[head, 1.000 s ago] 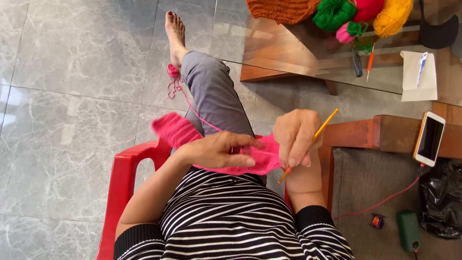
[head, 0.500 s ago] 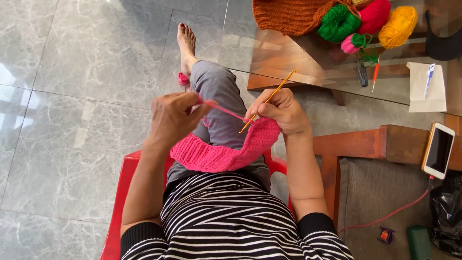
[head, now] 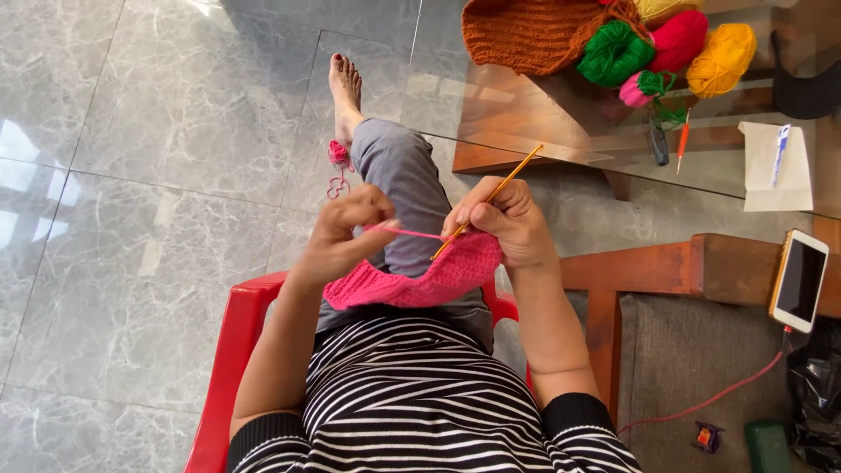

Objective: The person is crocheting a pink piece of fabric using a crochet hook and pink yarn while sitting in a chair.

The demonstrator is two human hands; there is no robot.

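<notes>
Crochet hook (head: 487, 202), tip toward lower left

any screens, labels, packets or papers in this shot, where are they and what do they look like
Phone: on the wooden armrest at right, slim rectangle, pale edge, dark screen, red cable at its lower end.
Paper sheet: on the glass table's right side, white, a blue and white pen lying on it.
Small packet: on the floor at bottom right, orange and dark, crumpled.
Green box: beside that packet, small and oblong.
</notes>
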